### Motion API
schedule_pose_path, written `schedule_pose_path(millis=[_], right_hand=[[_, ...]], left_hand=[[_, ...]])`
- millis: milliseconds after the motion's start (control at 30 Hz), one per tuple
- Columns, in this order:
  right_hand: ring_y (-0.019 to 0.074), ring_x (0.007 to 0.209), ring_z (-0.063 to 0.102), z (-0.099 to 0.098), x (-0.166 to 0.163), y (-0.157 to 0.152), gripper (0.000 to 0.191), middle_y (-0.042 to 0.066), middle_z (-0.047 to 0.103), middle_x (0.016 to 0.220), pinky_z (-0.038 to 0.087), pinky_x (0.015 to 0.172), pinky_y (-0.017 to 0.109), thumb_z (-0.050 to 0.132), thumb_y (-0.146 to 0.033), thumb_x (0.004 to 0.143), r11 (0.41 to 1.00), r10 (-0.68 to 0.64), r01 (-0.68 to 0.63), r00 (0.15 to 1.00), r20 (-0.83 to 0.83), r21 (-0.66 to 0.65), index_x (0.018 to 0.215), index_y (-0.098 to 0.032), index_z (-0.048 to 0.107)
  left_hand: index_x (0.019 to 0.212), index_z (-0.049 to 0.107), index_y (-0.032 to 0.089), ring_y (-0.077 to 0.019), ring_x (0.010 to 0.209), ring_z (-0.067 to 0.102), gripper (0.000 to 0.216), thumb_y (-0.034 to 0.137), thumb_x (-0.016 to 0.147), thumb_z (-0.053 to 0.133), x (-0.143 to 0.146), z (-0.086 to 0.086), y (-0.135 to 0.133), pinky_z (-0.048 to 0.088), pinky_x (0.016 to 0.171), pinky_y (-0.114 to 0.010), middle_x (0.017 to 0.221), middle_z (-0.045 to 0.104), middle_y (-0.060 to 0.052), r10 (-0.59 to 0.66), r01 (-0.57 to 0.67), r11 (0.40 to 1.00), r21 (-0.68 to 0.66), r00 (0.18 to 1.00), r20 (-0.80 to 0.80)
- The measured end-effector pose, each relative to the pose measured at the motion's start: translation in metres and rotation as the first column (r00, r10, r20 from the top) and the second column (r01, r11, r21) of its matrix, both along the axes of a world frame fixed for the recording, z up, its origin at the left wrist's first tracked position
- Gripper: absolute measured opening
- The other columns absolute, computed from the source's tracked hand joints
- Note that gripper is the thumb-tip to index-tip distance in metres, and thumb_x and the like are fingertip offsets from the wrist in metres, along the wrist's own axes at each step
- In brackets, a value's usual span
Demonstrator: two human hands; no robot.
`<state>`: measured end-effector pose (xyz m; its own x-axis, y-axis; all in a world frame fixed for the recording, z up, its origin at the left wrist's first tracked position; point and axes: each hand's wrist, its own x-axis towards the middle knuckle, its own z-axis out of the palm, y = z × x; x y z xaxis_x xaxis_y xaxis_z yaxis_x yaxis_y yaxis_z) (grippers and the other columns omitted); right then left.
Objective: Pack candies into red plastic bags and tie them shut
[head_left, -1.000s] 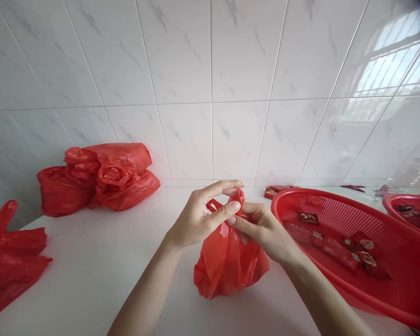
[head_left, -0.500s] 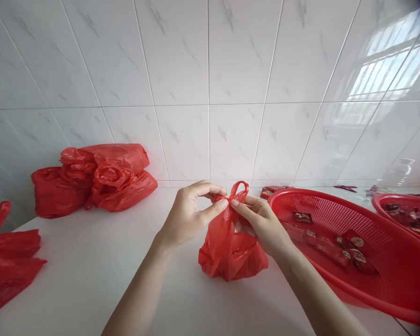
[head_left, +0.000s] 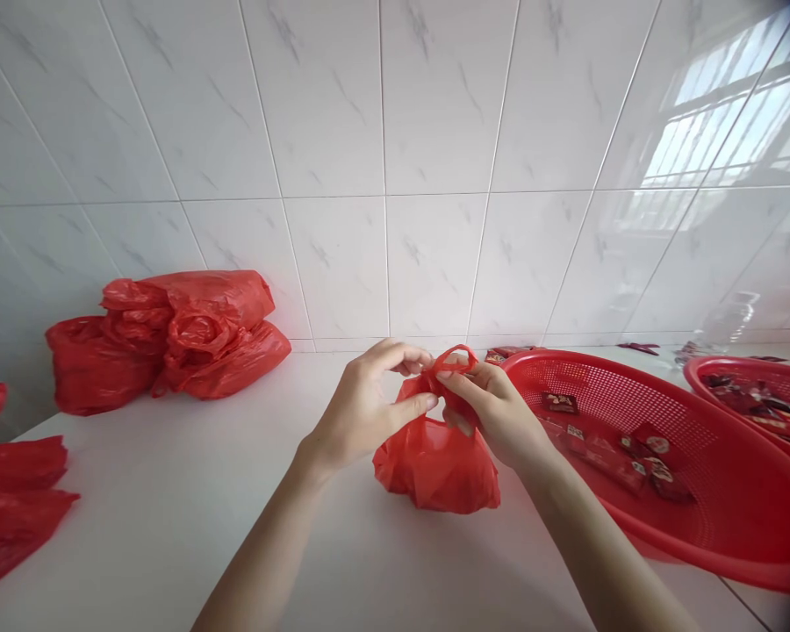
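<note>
Against white tiles (head_left: 342, 114), white counter (head_left: 171, 500).

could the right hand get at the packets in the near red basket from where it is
Probably yes. The right hand is pinching the handles of the small red bag, but the red basket sits open-topped just beside it, and nothing covers the packets.

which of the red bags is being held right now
The small bag at centre, pinched at its handles by the left hand and right hand; the others lie untouched at left.
</note>
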<state>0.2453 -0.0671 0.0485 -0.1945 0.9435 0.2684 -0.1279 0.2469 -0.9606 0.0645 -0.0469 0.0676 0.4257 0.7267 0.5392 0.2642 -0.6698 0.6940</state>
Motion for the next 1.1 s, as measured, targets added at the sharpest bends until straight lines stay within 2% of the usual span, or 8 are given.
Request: schedule_pose_path(millis=[133,233,400,567,633,767,900,1100], right_hand=[[0.0073,0.047,0.043,0.005,0.003,-0.003,0.027,-0.002,0.055,0.066,0.034,0.048,0.024,0.058,-0.043,0.092,0.997,0.026,-0.031,0.997,0.079,0.066,0.081,-0.018,0.062],[0.0096,0.047,0.049,0.008,0.006,-0.005,0.03,-0.002,0.055,0.063,0.038,0.05,0.026,0.057,-0.047,0.091,0.995,0.004,-0.018,0.99,0.144,0.097,0.084,-0.019,0.064],[0.0123,0.054,0.058,0.009,0.008,-0.006,0.032,-0.001,0.059,0.07,0.048,0.058,0.029,0.058,-0.049,0.09,0.992,-0.06,0.039,0.984,0.167,0.124,0.085,-0.019,0.065],[0.0149,0.058,0.064,0.009,0.003,-0.006,0.026,0.0,0.062,0.075,0.05,0.058,0.029,0.06,-0.045,0.09,0.988,-0.116,0.096,0.978,0.176,0.119,0.088,-0.019,0.062],[0.0155,0.058,0.065,0.009,0.002,-0.007,0.026,0.0,0.063,0.075,0.051,0.057,0.029,0.059,-0.045,0.091,0.987,-0.121,0.101,0.978,0.169,0.121,0.088,-0.019,0.06],[0.0145,0.056,0.063,0.01,0.004,-0.007,0.028,-0.001,0.061,0.072,0.049,0.056,0.029,0.057,-0.046,0.092,0.983,-0.152,0.13,0.974,0.168,0.133,0.085,-0.019,0.058],[0.0142,0.058,0.063,0.011,0.008,-0.004,0.027,-0.001,0.062,0.074,0.05,0.059,0.029,0.057,-0.045,0.092,0.983,-0.151,0.132,0.976,0.154,0.127,0.084,-0.019,0.058],[0.0168,0.072,0.064,0.009,0.012,-0.001,0.021,0.002,0.067,0.08,0.051,0.07,0.032,0.06,-0.04,0.09,0.984,-0.131,0.113,0.983,0.13,0.135,0.085,-0.02,0.06]], left_hand=[[0.121,0.057,0.029,-0.0216,0.111,0.06,0.051,0.031,0.074,0.078,0.0,-0.003,0.008,0.049,0.095,-0.037,0.128,0.058,-0.006,-0.073,0.075,0.98,-0.182,0.997,0.015],[0.126,0.055,0.029,-0.0205,0.094,0.065,0.049,0.033,0.08,0.072,0.0,-0.004,0.012,0.052,0.083,-0.036,0.111,0.064,-0.006,-0.16,0.152,0.935,-0.322,0.987,-0.001],[0.121,0.061,0.028,-0.0176,0.076,0.063,0.036,0.029,0.085,0.063,0.003,-0.008,0.012,0.049,0.073,-0.032,0.076,0.062,0.0,-0.134,0.109,0.957,-0.27,0.988,-0.077],[0.127,0.059,0.028,-0.0173,0.07,0.061,0.04,0.031,0.087,0.059,0.007,-0.015,0.011,0.048,0.068,-0.031,0.073,0.061,0.0,0.061,-0.082,0.978,-0.192,0.991,-0.116],[0.127,0.059,0.027,-0.0182,0.075,0.062,0.039,0.031,0.088,0.058,0.007,-0.015,0.012,0.048,0.073,-0.032,0.079,0.065,-0.002,0.082,-0.096,0.976,-0.198,0.994,-0.075],[0.121,0.061,0.026,-0.0184,0.086,0.063,0.038,0.028,0.083,0.065,0.004,-0.009,0.015,0.048,0.08,-0.032,0.093,0.065,-0.003,-0.044,0.066,0.951,-0.303,0.996,0.08],[0.112,0.065,0.024,-0.0152,0.082,0.06,0.029,0.028,0.084,0.065,-0.003,-0.002,0.019,0.046,0.078,-0.028,0.09,0.063,-0.002,-0.178,0.265,0.866,-0.424,0.956,0.235],[0.101,0.07,0.021,-0.0138,0.075,0.059,0.021,0.028,0.081,0.066,-0.002,-0.009,0.032,0.044,0.075,-0.027,0.085,0.065,-0.002,-0.075,0.287,0.807,-0.515,0.916,0.393]])
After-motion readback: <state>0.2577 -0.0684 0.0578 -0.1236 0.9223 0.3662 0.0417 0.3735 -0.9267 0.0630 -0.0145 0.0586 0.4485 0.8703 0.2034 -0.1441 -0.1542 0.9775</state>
